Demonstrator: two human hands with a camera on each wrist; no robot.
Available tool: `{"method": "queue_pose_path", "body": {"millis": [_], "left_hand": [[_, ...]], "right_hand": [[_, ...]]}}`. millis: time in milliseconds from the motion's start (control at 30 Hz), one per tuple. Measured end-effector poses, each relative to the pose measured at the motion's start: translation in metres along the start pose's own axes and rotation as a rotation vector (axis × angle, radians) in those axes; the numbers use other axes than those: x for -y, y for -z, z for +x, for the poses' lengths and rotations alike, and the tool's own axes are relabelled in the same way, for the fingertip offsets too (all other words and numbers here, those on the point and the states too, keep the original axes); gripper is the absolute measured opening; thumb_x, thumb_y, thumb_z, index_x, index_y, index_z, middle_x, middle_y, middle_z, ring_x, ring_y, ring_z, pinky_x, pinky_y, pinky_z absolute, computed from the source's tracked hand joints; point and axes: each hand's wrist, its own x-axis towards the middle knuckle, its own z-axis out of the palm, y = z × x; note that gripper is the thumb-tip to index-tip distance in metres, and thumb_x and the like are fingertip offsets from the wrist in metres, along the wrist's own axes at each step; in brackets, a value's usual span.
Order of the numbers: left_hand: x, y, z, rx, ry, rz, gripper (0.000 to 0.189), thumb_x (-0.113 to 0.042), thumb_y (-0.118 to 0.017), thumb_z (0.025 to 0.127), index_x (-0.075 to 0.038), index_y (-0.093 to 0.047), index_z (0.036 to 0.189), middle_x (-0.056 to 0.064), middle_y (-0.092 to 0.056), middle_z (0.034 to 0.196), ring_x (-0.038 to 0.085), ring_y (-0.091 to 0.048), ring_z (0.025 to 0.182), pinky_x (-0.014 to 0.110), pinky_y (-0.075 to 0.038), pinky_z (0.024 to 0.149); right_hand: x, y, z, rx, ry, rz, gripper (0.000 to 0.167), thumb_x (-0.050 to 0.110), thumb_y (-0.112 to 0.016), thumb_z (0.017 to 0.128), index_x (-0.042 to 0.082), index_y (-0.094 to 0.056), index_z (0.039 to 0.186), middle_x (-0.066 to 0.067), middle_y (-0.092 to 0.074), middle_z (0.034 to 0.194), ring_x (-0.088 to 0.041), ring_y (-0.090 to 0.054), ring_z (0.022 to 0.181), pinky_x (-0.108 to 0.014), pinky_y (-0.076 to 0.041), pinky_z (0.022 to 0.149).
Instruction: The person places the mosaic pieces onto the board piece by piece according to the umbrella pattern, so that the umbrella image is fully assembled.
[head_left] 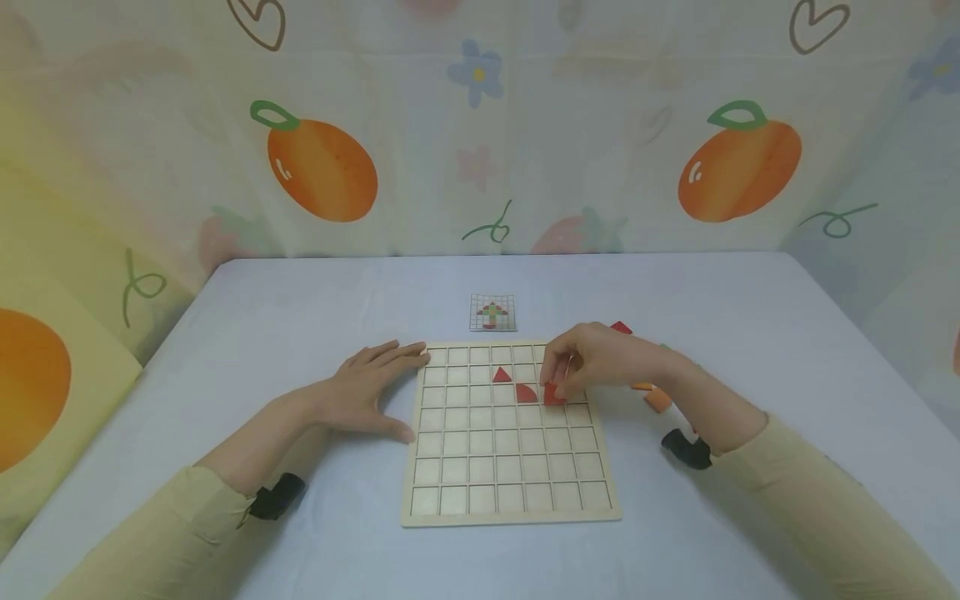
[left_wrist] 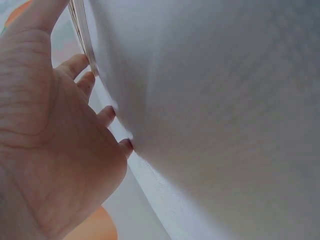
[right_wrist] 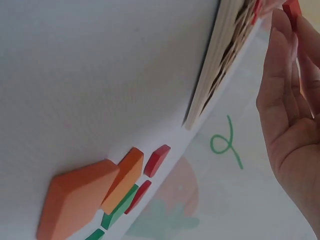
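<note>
Sleeves [head_left: 157, 533] fill the frame's lower corners, the left hand [head_left: 363, 392] touching the grid board [head_left: 482, 471] at lower centre with spread fingers, the right hand [head_left: 600, 357] pinching a red block [head_left: 553, 395] over its upper right, work seemingly just begun: a red triangle [head_left: 502, 376] and red quarter-round [head_left: 527, 393] laid, loose pieces [head_left: 658, 401] right of centre unplaced.

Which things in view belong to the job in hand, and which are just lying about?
Likely part of the job:
wooden grid board
red triangle and red quarter-circle on the board
red piece pinched by the right hand
gridded picture card
loose orange pieces, green pieces and red pieces

Likely just surroundings:
white tabletop
fruit-print backdrop
black wrist-worn devices
</note>
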Motion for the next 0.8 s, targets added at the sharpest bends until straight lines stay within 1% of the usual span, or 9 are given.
{"method": "queue_pose_path", "body": {"millis": [133, 300, 433, 800], "left_hand": [[0.000, 0.000, 0.000, -0.002, -0.003, 0.001, 0.107, -0.060, -0.084, 0.080, -0.016, -0.035, 0.163, 0.010, -0.024, 0.175, 0.050, -0.015, 0.160, 0.079, -0.016, 0.122], [0.000, 0.000, 0.000, -0.002, -0.001, 0.003, 0.107, -0.060, -0.084, 0.079, -0.016, -0.035, 0.163, 0.009, -0.025, 0.175, 0.050, -0.015, 0.160, 0.079, -0.016, 0.122], [0.000, 0.000, 0.000, -0.003, -0.002, 0.006, 0.106, -0.060, -0.084, 0.079, -0.016, -0.036, 0.163, 0.009, -0.025, 0.175, 0.050, -0.016, 0.160, 0.078, -0.016, 0.122], [-0.001, 0.000, -0.001, -0.003, -0.002, 0.009, 0.107, -0.061, -0.084, 0.079, -0.016, -0.036, 0.163, 0.009, -0.025, 0.175, 0.050, -0.016, 0.160, 0.079, -0.017, 0.121]], "right_hand": [[-0.001, -0.003, 0.001, 0.012, -0.014, -0.014, 0.011, 0.007, -0.076, 0.090, 0.017, -0.077, 0.095, 0.001, -0.073, 0.083, -0.016, -0.065, 0.081, -0.030, -0.052, 0.078], [-0.003, -0.006, 0.002, 0.036, 0.009, -0.039, 0.011, 0.007, -0.074, 0.092, 0.018, -0.077, 0.095, 0.003, -0.073, 0.083, -0.013, -0.064, 0.079, -0.029, -0.051, 0.078], [-0.005, -0.008, 0.004, 0.049, 0.019, -0.056, 0.013, 0.006, -0.073, 0.091, 0.018, -0.077, 0.095, 0.005, -0.072, 0.083, -0.013, -0.063, 0.077, -0.028, -0.051, 0.075], [-0.006, -0.012, 0.006, 0.059, -0.011, -0.052, 0.014, 0.006, -0.074, 0.089, 0.018, -0.077, 0.095, 0.005, -0.073, 0.080, -0.012, -0.063, 0.074, -0.027, -0.050, 0.073]]}}
